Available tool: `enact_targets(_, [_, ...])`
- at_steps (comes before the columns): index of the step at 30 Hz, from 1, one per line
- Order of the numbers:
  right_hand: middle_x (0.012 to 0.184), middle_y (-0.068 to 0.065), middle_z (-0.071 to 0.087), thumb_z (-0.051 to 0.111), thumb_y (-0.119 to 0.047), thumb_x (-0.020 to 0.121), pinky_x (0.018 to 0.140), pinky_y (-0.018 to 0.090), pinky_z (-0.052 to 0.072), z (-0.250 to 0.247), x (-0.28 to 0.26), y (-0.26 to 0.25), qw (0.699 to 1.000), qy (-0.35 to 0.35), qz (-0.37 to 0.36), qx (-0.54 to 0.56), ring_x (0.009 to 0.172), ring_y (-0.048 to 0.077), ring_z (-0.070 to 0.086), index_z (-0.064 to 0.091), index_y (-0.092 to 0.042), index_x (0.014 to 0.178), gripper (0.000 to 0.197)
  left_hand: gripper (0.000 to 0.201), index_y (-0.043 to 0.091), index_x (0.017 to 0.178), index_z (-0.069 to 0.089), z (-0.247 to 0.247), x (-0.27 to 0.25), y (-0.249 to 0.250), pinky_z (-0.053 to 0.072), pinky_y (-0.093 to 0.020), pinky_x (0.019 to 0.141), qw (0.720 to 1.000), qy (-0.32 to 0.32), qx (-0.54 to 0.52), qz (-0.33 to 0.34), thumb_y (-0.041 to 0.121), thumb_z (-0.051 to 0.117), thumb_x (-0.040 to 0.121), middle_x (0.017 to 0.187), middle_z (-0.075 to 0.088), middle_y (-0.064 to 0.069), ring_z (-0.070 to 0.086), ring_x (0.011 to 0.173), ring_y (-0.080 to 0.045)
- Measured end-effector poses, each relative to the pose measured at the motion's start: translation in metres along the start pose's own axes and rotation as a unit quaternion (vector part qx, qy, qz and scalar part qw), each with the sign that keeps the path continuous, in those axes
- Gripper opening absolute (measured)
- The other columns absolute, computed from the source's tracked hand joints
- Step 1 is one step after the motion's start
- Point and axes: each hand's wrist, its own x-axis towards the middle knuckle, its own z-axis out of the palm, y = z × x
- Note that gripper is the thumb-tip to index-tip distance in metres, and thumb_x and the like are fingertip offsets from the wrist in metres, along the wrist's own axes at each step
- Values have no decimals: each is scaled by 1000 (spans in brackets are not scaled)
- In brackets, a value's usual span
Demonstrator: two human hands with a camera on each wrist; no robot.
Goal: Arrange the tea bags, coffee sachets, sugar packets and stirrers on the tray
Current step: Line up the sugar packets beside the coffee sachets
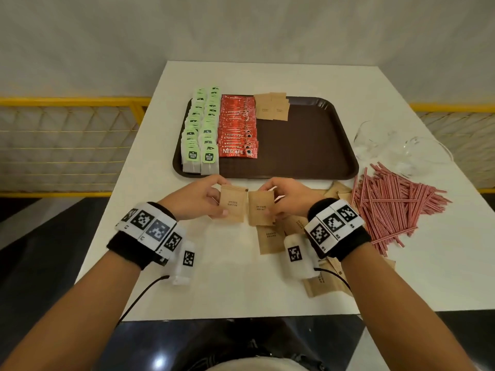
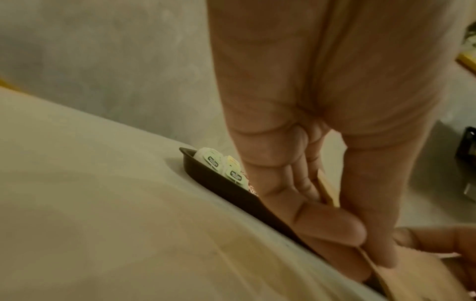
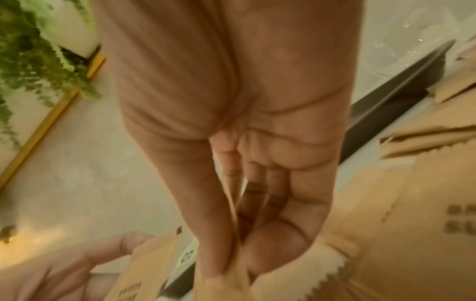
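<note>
A dark brown tray lies on the white table. On it stand two rows of green tea bags, a row of red coffee sachets and a few brown sugar packets at the far edge. Just in front of the tray, my left hand pinches one brown sugar packet upright, and my right hand pinches another beside it. In the left wrist view the left hand has thumb and fingers pressed on a packet edge. The right hand pinches its packet likewise.
More brown sugar packets lie loose under and near my right wrist. A pile of red-striped stirrers sits at the right. Two clear glass bowls stand right of the tray. A yellow railing runs behind the table.
</note>
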Motion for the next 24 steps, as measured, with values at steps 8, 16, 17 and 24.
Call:
enact_targets(8, [87,2,63,60,3,86,60,15,54,-14,3,3,988,2,-24,151,75,10,62,60,-12,90,16,36,22,113,51,1,7,4,49,-19,67,998,37,-45,17,3,63,85,101,62,-3,59,84,-12])
enact_targets(16, [108,12,61,54,2,90,79,34,54,-34,19,2,977,17,-29,210,100,26,60,56,-16,93,18,28,14,106,58,-25,28,37,55,-17,58,985,79,-156,19,-5,59,85,97,63,-7,63,78,-17])
enact_targets(17, [110,13,61,54,1,90,79,35,54,-37,21,2,977,20,-30,212,101,28,60,55,-17,94,18,32,13,108,56,-29,33,41,53,-16,55,984,86,-155,17,-7,61,84,97,63,-10,63,75,-18])
enact_targets(24, [96,8,61,53,14,85,76,38,52,-68,44,-2,965,24,-35,259,94,26,60,48,-14,106,36,8,15,88,61,-58,81,79,47,-18,62,987,105,-124,17,8,56,91,89,65,-4,55,83,-14])
